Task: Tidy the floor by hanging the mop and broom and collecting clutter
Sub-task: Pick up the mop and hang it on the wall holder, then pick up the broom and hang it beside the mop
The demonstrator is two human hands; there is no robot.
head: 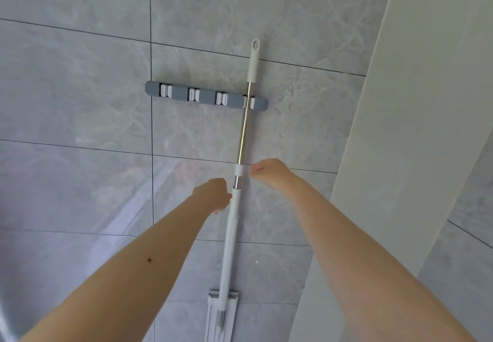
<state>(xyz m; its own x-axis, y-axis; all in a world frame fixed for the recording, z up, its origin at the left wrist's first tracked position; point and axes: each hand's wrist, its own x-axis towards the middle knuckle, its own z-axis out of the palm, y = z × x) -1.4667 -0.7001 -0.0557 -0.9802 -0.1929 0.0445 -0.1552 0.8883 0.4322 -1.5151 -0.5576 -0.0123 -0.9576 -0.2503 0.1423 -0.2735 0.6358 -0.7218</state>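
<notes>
Grey marbled tiles (80, 101) are covering the wall. At frame centre, a white and steel mop (241, 152) is hanging in the rightmost of 4 clips on a grey rack (205, 96). Both hands, left hand (213, 194) and right hand (269, 172), are hovering beside its pole, loosely curled, holding nothing.
</notes>
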